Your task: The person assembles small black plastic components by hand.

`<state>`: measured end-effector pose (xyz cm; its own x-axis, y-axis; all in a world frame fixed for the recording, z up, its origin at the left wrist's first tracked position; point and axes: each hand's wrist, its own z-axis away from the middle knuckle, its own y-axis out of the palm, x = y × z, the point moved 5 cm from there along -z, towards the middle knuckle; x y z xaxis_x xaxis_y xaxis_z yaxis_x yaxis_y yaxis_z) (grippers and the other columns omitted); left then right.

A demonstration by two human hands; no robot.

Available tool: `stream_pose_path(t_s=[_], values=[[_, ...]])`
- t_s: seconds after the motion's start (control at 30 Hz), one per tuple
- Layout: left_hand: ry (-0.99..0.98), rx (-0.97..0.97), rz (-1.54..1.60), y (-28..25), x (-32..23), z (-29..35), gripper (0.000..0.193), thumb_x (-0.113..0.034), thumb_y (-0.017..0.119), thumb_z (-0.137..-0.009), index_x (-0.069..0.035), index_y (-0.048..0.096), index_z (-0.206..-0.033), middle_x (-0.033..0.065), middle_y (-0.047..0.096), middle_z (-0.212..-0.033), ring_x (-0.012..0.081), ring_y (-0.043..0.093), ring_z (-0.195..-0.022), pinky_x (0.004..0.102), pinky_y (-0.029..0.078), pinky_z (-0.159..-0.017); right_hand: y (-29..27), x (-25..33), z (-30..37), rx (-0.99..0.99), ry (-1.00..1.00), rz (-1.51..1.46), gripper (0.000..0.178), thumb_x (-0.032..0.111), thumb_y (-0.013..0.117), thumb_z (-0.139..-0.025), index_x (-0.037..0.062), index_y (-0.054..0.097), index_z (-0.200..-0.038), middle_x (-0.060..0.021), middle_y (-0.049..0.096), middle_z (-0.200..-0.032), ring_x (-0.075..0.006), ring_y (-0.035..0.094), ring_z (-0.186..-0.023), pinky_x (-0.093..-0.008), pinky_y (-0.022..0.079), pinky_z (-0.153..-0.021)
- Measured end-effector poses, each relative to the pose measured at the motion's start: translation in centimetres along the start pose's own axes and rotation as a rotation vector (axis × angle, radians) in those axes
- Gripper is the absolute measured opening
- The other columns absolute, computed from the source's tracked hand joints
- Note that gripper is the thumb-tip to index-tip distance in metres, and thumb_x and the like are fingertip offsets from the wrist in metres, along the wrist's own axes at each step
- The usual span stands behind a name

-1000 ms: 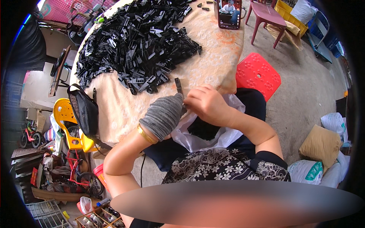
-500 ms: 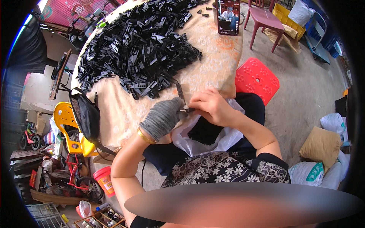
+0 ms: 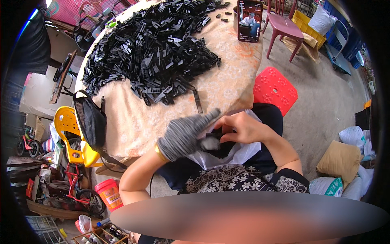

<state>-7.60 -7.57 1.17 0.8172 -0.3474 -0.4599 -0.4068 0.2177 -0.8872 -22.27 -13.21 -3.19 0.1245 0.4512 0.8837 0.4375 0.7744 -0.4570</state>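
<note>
My left hand [image 3: 185,136], in a grey knit glove, is over the opening of a white plastic bag [image 3: 247,149] on my lap. Its index finger points forward, and a small black plastic piece [image 3: 212,134] sits between it and the thumb. My bare right hand [image 3: 245,128] meets it from the right, fingers curled and thumb bent at the other end of that piece. The fingers partly cover the piece. A large heap of black plastic pieces [image 3: 150,53] covers the table's far side. One long black piece [image 3: 198,101] lies apart, just beyond my left hand.
The table's cloth [image 3: 126,134] is cream and patterned. A phone [image 3: 249,21] leans on a mug at the far right. A red stool [image 3: 275,90] stands right of the table, a yellow chair [image 3: 68,124] and black bag [image 3: 90,122] left. Sacks [image 3: 339,162] lie at right.
Both hands have drawn back from the table edge to over the bag. My left index finger has stretched out. The lone long piece on the cloth is now clear of my glove.
</note>
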Motion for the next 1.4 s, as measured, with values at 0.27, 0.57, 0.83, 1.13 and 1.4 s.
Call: stream_pose_path(t_s=[0.27,0.57,0.83,1.13,1.4], values=[[0.007,-0.328,-0.421,-1.1,5.9,-3.2,0.027,-0.022,0.061,-0.083,-0.014,0.063,-0.109,0.0069,0.058,-0.103,0.0249,0.056,-0.088,0.0316,0.048,-0.076,-5.9,-1.0,-4.3,-0.581,-0.128,0.442,0.020,0.023,0.065,-0.080,0.0064,0.065,-0.091,-0.0127,0.062,-0.074,-0.0303,0.061,-0.070,-0.0375,0.048,-0.062],[0.136,-0.413,-0.378,-1.0,5.4,-3.2,0.027,-0.012,0.062,-0.080,-0.008,0.062,-0.106,0.0106,0.060,-0.099,0.0278,0.056,-0.085,0.0353,0.049,-0.077,-7.4,-3.8,-10.6,-0.720,-0.194,0.696,0.017,0.015,0.066,-0.078,0.0034,0.065,-0.090,-0.0122,0.063,-0.087,-0.0304,0.062,-0.077,-0.0366,0.050,-0.069],[-0.212,-0.346,1.164,-0.6,6.7,-2.3,0.034,-0.017,0.045,-0.091,-0.007,0.049,-0.123,-0.0005,0.050,-0.073,0.0044,0.040,-0.057,0.0163,0.032,-0.048,-5.3,0.2,-7.5,-0.538,-0.254,0.368,0.024,0.006,0.060,-0.074,0.0066,0.063,-0.098,-0.0103,0.060,-0.079,-0.0292,0.060,-0.072,-0.0370,0.049,-0.065],[-0.213,-0.200,0.879,0.4,7.6,-2.0,0.022,-0.024,0.054,-0.090,-0.008,0.058,-0.105,0.0010,0.057,-0.080,0.0105,0.051,-0.067,0.0254,0.044,-0.059,-2.0,-0.1,-6.7,-0.288,-0.375,0.513,0.015,0.010,0.062,-0.073,0.0060,0.064,-0.087,-0.0094,0.057,-0.078,-0.0287,0.059,-0.074,-0.0376,0.048,-0.066],[0.094,-0.237,-0.242,-0.5,4.7,-2.2,0.032,-0.006,0.061,-0.073,-0.009,0.058,-0.105,0.0109,0.057,-0.088,0.0310,0.061,-0.080,0.0362,0.050,-0.066,-2.5,-0.8,-6.8,-0.201,-0.307,0.446,0.016,0.010,0.062,-0.072,0.0068,0.064,-0.088,-0.0109,0.059,-0.082,-0.0312,0.059,-0.080,-0.0388,0.047,-0.068]])
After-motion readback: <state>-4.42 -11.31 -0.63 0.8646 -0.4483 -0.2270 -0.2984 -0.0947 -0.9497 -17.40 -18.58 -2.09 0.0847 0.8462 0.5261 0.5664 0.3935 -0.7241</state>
